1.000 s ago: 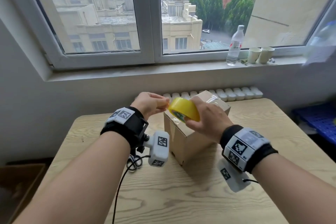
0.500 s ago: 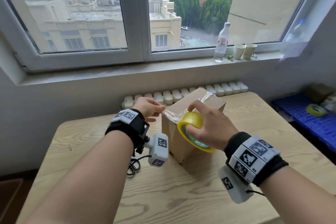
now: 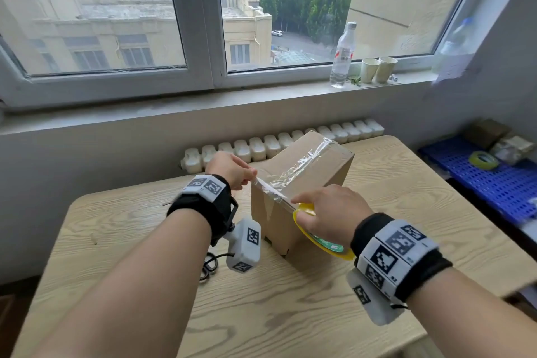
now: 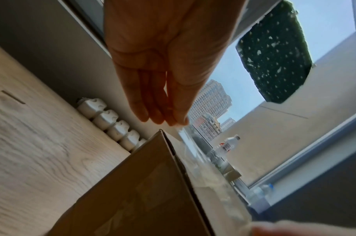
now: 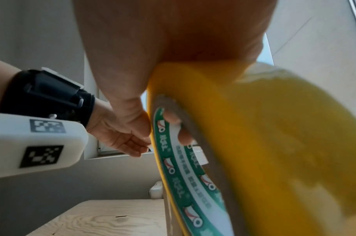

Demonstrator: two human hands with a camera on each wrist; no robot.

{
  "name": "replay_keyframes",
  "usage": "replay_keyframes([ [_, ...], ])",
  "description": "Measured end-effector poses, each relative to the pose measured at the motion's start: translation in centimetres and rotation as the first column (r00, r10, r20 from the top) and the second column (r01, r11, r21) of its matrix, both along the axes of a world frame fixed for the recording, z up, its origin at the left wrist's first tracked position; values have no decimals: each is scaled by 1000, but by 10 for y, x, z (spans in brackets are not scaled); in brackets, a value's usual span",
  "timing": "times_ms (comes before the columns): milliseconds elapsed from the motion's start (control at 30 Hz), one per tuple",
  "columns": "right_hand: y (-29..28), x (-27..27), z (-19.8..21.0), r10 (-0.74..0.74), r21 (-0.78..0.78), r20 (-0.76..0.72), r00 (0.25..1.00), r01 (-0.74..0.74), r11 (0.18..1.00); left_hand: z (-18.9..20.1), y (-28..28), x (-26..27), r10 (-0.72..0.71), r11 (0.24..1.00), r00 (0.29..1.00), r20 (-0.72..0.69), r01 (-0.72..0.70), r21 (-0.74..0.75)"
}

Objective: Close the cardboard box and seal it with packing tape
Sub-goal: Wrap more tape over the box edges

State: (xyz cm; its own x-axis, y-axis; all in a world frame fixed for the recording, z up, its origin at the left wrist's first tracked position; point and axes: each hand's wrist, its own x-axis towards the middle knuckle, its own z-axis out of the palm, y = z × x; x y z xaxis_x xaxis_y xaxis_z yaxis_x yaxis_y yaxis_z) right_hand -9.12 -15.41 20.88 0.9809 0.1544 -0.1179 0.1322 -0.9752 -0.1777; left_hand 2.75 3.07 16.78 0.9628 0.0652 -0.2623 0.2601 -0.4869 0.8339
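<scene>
Brown cardboard box (image 3: 302, 186) closed, centre frame on pale wooden table (image 3: 290, 314), clear tape strip (image 3: 279, 189) stretched over near top edge. Right hand (image 3: 328, 215) lower right, fingers curled through yellow tape roll (image 3: 319, 238). Left hand (image 3: 232, 168) centre left, fingertips pinching strip's free end.

Closed cardboard box (image 3: 302, 183), apparently taped; yellow tape roll (image 3: 319, 237) alongside
</scene>
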Motion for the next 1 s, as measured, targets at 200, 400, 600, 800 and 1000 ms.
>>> replay_keyframes([
  [200, 4, 5, -8, -51, 6, -65, 997, 51, 999, -2, -5, 2, 7, 998, 999, 39, -9, 57],
  [400, 3, 10, -1, -68, 22, -131, 989, 72, 997, -5, -5, 4, 10, 999, 999, 53, -13, 50],
  [600, 1, 20, 15, -86, 98, -191, 978, 106, 990, -7, -5, 9, 20, 998, 998, 60, -24, 57],
  [800, 10, 17, 16, -42, 100, -198, 979, 63, 993, -5, -7, 16, -12, 989, 996, 90, -2, 145],
  [1000, 8, 15, 21, -5, 10, -212, 977, 8, 1000, -6, -4, 24, 13, 994, 997, 70, -21, 107],
])
